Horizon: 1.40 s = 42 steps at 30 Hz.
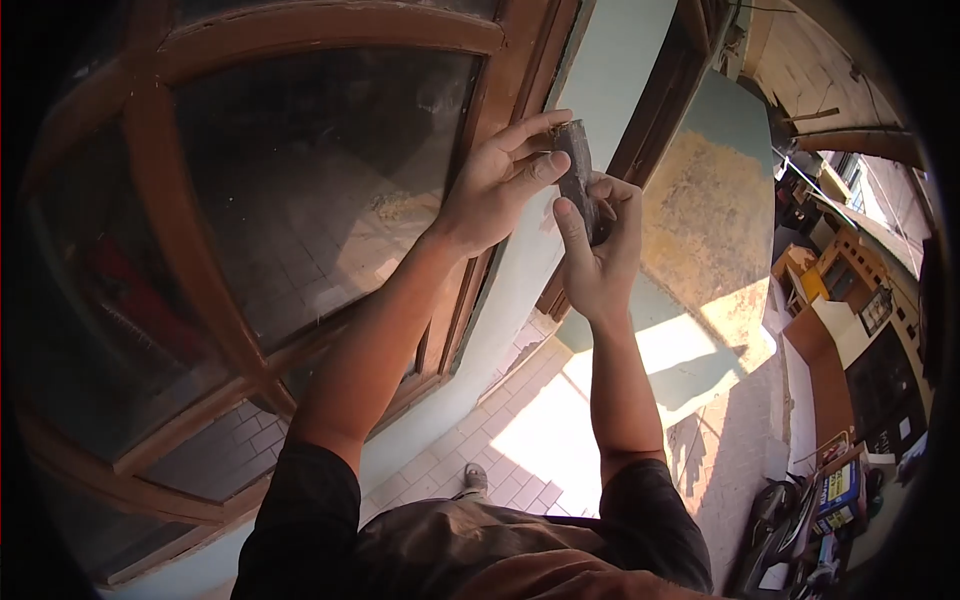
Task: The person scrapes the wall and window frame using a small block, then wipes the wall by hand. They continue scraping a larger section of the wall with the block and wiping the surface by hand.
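Observation:
A dark, narrow, elongated piece (575,178) with a worn-looking surface is held up in front of me, tilted slightly. I cannot make out exactly what it is. My left hand (508,182) grips its upper part from the left, thumb on the near face and index finger at the top end. Around its lower part my right hand (606,245) is closed, with the thumb along the near side and the other fingers curled behind. Both hands are raised near the edge of a brown wooden window frame (490,95).
Dark glass panes (320,170) fill the frame on the left, beside a pale wall (610,60). A stained green-and-yellow wall surface (710,190) stands to the right. Sunlit floor tiles (520,440) lie below. Boxes and clutter (840,495) are piled at the lower right.

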Tool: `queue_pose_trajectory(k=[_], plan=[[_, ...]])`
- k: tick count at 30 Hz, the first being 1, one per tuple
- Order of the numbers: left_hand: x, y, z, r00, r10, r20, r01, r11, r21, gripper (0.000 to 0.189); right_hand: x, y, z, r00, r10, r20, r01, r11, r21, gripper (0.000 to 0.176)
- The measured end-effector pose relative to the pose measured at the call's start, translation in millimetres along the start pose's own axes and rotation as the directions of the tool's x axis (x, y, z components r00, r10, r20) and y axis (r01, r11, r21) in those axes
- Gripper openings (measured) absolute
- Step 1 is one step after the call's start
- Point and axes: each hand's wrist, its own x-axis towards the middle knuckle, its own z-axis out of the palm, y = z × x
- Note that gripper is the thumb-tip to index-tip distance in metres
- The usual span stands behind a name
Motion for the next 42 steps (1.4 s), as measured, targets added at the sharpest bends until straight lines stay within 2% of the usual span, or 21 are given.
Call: queue_pose_trajectory(k=[2, 4, 5, 8, 13, 15, 19, 22, 24, 25, 26, 27, 28, 29, 30, 34, 36, 37, 38, 40, 42], plan=[[-4.6, -5.4, 2.1, 0.999, 0.032, 0.016, -0.032, 0.999, 0.001, 0.048, -9.0, -9.5, -6.2, 1.000, 0.005, 0.021, -0.005, 0.999, -0.032, 0.037], [-8.9, -5.0, 6.0, 0.992, -0.012, -0.122, -0.035, 0.927, -0.375, 0.041, -16.9, -27.6, -13.5, 0.972, -0.144, 0.184, 0.132, 0.989, 0.073, 0.055], [-13.5, -3.0, 3.9, 0.994, -0.018, -0.109, -0.024, 0.929, -0.370, 0.039, -22.5, -33.7, -16.3, 0.952, -0.144, 0.269, 0.080, 0.969, 0.235, 0.071], [-26.8, -4.5, 5.8, 0.995, -0.076, -0.063, 0.037, 0.877, -0.479, 0.041, -40.8, -42.6, -28.6, 0.952, -0.089, 0.292, 0.010, 0.966, 0.259, 0.068], [-43.6, 7.0, 19.2, 0.996, -0.058, -0.068, 0.018, 0.875, -0.483, 0.049, -61.3, -59.3, -30.5, 0.964, -0.131, 0.233, 0.083, 0.976, 0.204, 0.053], [-51.4, 9.6, 24.1, 0.999, -0.022, -0.036, 0.002, 0.876, -0.483, 0.055, -73.6, -57.5, -27.9, 0.990, -0.087, 0.109, 0.055, 0.960, 0.273, 0.048], [-61.7, 17.4, 26.1, 1.000, -0.015, -0.002, 0.012, 0.875, -0.483, 0.062, -89.9, -56.3, -19.9, 0.997, -0.040, 0.065, 0.005, 0.884, 0.468, 0.050], [-66.8, 16.6, 19.9, 1.000, -0.026, 0.007, 0.027, 0.900, -0.435, 0.064, -90.8, -65.6, -21.0, 0.992, 0.032, 0.125, -0.083, 0.901, 0.426, 0.056], [-64.7, 14.9, 15.8, 1.000, 0.017, 0.020, -0.012, 0.971, -0.240, 0.065, -80.6, -78.1, -28.7, 0.968, 0.055, 0.246, -0.147, 0.916, 0.374, 0.059], [-64.7, 13.0, 17.5, 1.000, 0.018, 0.019, -0.013, 0.971, -0.241, 0.065, -74.3, -85.7, -30.9, 0.960, 0.144, 0.241, -0.233, 0.888, 0.397, 0.051], [-64.5, 10.7, 20.1, 0.999, -0.001, 0.047, 0.013, 0.965, -0.263, 0.065, -71.5, -80.9, -30.7, 0.960, 0.144, 0.240, -0.232, 0.888, 0.396, 0.051], [-63.3, 9.1, 23.6, 0.997, -0.017, 0.076, 0.038, 0.958, -0.285, 0.065, -67.0, -72.5, -30.0, 0.988, 0.066, 0.139, -0.085, 0.987, 0.134, 0.047], [-61.4, 8.8, 28.3, 0.997, -0.013, 0.079, 0.035, 0.958, -0.286, 0.065, -60.8, -66.1, -28.9, 0.997, -0.043, 0.061, 0.051, 0.987, -0.153, 0.042], [-60.1, 8.9, 33.5, 0.997, -0.004, 0.073, 0.032, 0.922, -0.387, 0.065, -54.3, -63.4, -25.9, 0.990, -0.137, 0.015, 0.136, 0.949, -0.284, 0.038], [-58.4, 9.3, 36.4, 0.998, 0.007, 0.067, 0.026, 0.876, -0.482, 0.064, -51.7, -63.6, -24.5, 0.990, -0.143, 0.014, 0.141, 0.948, -0.284, 0.038], [-54.0, 5.3, 34.4, 0.999, 0.015, 0.049, 0.010, 0.882, -0.471, 0.062, -44.0, -57.9, -23.3, 0.981, -0.194, 0.016, 0.187, 0.917, -0.353, 0.036], [-49.9, 4.6, 30.8, 0.999, 0.041, 0.020, -0.034, 0.966, -0.256, 0.061, -43.9, -51.3, -21.3, 0.974, -0.226, 0.026, 0.219, 0.903, -0.370, 0.036], [-47.3, 5.8, 29.4, 0.999, 0.044, 0.019, -0.037, 0.967, -0.253, 0.061, -44.5, -48.4, -18.5, 0.998, -0.067, -0.021, 0.062, 0.985, -0.159, 0.036], [-44.3, 7.1, 27.7, 1.000, -0.019, 0.000, 0.018, 0.957, -0.289, 0.057, -43.9, -46.3, -16.9, 0.995, 0.100, -0.030, -0.098, 0.993, 0.064, 0.036], [-36.7, 8.2, 24.7, 0.997, -0.080, -0.019, 0.070, 0.944, -0.323, 0.054, -32.9, -44.6, -17.9, 0.992, 0.120, 0.030, -0.122, 0.990, 0.077, 0.032], [-25.0, 6.6, 22.0, 0.989, -0.093, -0.117, 0.073, 0.984, -0.161, 0.050, -20.4, -38.5, -15.3, 0.951, 0.305, 0.052, -0.305, 0.899, 0.313, 0.027]])
